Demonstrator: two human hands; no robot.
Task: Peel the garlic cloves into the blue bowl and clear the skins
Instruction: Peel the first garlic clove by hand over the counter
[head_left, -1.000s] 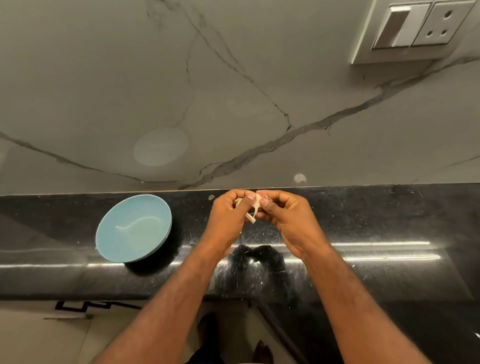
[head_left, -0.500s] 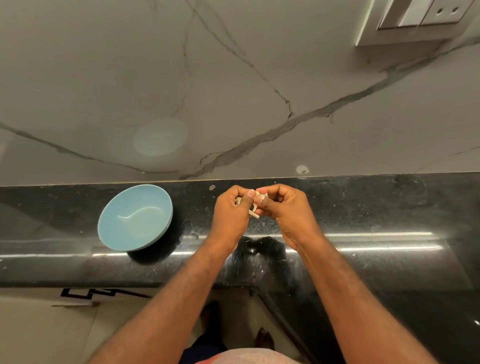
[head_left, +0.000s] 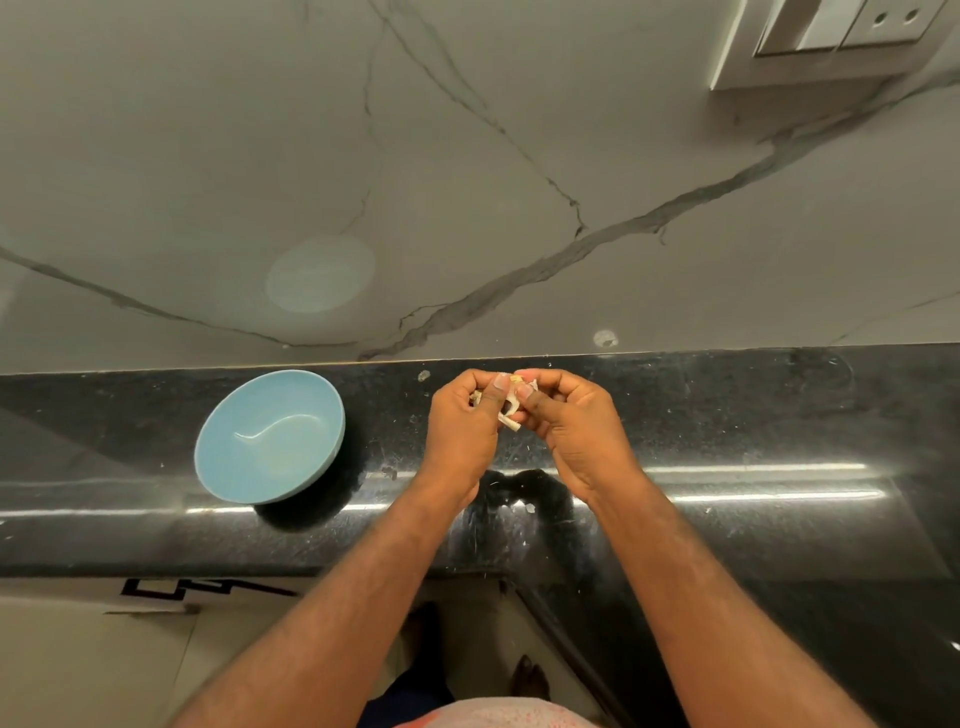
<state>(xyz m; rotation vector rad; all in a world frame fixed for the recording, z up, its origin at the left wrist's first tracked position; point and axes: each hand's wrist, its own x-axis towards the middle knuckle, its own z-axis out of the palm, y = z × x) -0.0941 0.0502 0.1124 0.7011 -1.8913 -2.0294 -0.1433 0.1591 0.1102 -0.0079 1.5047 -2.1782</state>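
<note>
over the black worktop (head_left: 753, 415), head view: left hand (head_left: 462, 431) and right hand (head_left: 571, 431) pinch a garlic clove (head_left: 511, 410) between curled fingers (head_left: 496, 395), thumbs close to tear skin. the blue bowl (head_left: 311, 405) sits empty at nine o'clock, near for the drop.

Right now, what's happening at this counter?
A person at a black counter pinches a garlic clove between the left hand and right hand, loose skin hanging from it. The blue bowl sits to their left, apart from the hands, with no cloves visible inside. A few skin scraps lie on the counter.
</note>
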